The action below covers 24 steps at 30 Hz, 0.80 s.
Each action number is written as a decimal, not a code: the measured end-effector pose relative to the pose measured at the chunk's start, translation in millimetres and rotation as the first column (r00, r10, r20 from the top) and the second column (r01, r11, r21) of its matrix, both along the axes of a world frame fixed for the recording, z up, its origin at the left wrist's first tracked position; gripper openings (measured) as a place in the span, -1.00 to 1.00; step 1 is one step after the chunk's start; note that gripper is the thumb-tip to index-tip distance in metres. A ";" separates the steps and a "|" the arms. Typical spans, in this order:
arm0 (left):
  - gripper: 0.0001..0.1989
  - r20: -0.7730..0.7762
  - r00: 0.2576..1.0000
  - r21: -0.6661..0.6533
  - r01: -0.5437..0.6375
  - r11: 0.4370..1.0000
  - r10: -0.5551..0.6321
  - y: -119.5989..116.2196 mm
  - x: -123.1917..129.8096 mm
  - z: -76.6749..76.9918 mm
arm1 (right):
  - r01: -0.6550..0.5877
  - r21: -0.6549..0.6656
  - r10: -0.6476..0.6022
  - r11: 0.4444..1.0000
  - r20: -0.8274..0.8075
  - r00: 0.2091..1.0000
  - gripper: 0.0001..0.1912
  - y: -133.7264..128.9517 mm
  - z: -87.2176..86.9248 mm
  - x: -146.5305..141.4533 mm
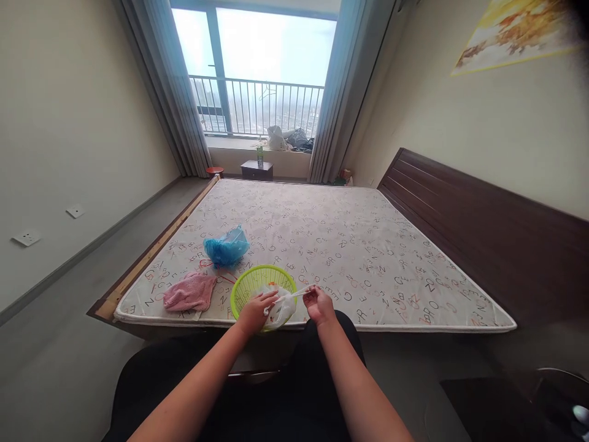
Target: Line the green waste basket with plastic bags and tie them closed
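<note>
A lime green plastic basket (251,280) sits on the near edge of a bare mattress (350,245). A white plastic bag (280,312) lies in it, with something orange showing through. My left hand (256,310) grips the bag at the basket's near rim. My right hand (318,304) pinches a stretched handle strip of the same bag, pulled out to the right of the basket.
A blue plastic bag (226,247) and a pink towel (189,292) lie left of the basket, with a red string between them. A dark headboard (483,215) runs along the right. Beyond the bed are a small dark cabinet (256,170) and a balcony window.
</note>
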<state>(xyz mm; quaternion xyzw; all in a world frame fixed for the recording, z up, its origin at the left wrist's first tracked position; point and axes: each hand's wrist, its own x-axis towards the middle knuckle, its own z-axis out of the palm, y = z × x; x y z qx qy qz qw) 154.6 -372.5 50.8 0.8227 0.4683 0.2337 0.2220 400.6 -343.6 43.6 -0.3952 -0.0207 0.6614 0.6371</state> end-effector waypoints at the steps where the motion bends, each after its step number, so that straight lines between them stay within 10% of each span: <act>1: -0.61 -0.024 1.000 0.014 -0.014 1.000 0.015 0.3 -1.3 -0.2 | -0.001 -0.010 0.001 1.000 -0.004 1.000 -0.79 1.4 0.1 3.7; 14: -0.51 -0.214 0.974 0.047 -0.072 0.996 0.081 10.1 -11.9 4.7 | 0.096 0.025 -0.098 0.995 0.110 0.989 -0.73 6.9 4.6 62.4; 24: -0.64 -0.051 0.973 0.160 -0.216 0.963 0.226 21.7 -22.5 -11.6 | 0.219 0.061 -0.228 0.974 0.279 0.933 -0.82 -2.3 0.8 44.0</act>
